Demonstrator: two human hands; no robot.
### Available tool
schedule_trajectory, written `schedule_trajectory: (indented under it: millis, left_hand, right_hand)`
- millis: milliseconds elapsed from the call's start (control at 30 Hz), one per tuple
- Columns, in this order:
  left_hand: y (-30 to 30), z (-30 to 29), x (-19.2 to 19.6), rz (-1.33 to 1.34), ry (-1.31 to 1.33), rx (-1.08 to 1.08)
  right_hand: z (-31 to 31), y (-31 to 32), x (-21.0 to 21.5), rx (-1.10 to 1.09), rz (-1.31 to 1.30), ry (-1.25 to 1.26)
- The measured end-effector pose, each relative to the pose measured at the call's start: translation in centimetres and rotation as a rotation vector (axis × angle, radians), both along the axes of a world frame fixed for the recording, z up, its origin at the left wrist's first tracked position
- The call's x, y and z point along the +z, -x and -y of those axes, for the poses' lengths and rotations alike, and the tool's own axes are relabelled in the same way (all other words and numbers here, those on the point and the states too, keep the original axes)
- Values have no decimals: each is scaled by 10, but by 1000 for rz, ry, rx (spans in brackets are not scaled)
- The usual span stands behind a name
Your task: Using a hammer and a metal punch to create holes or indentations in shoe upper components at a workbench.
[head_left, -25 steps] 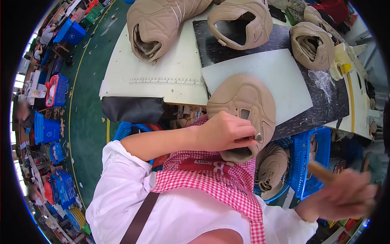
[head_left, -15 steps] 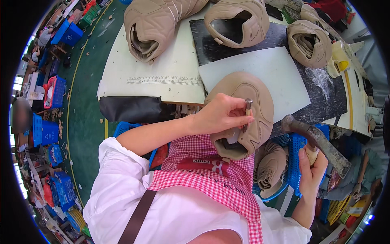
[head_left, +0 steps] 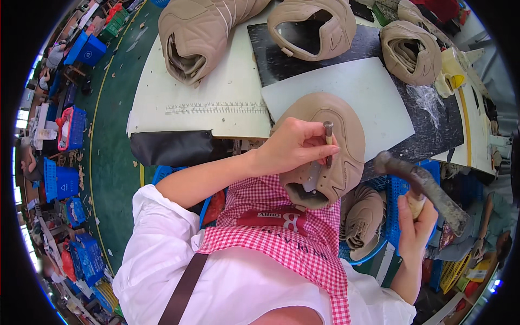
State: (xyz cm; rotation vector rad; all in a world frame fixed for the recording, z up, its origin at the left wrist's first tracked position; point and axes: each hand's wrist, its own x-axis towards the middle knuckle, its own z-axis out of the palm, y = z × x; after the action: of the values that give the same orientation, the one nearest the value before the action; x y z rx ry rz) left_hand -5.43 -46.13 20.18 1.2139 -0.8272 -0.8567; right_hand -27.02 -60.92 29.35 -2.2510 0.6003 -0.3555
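My left hand (head_left: 295, 145) pinches a small metal punch (head_left: 328, 130) between thumb and fingers. The punch stands nearly upright, its lower end at the surface of a beige shoe upper (head_left: 351, 132), beside small holes. That upper rests partly on a white sheet (head_left: 374, 100), its opening hanging over the table edge toward me. My right hand (head_left: 416, 227) grips the wooden handle of a hammer (head_left: 428, 184), held to the right of the upper. The worn metal hammer head is raised off the table and apart from the punch.
Beige stacked uppers (head_left: 197, 40), an open upper (head_left: 314, 27) and a folded one (head_left: 410, 51) lie on the far table. A black board (head_left: 449, 127) lies under the white sheet. A blue basket (head_left: 374, 246) with more uppers stands below, right of my apron. Blue crates (head_left: 67, 181) line the left.
The punch is tilted a little more upright, and its lower end sits slightly higher on the upper. My right hand and the hammer have barely moved.
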Motion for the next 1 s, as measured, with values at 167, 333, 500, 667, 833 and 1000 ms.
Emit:
schedule_trajectory:
  millis: [167, 333, 500, 667, 833, 1000]
  left_hand:
    - [-1, 1, 8, 303, -44, -54]
    - [3, -2, 12, 976, 80, -55]
    - [-8, -1, 4, 182, -8, -16]
    - [-7, -2, 5, 221, -51, -12]
    - [1, 3, 9, 851, 58, 3]
    - [-10, -4, -5, 181, 3, 8]
  right_hand:
    - [30, 34, 39, 15, 481, 17]
    - [-11, -26, 35, 125, -79, -197]
    - [8, -10, -1, 76, -265, -106]
    - [19, 7, 21, -154, 130, -89]
    - [11, 0, 63, 359, 813, -398]
    - [9, -30, -2, 133, -111, 140]
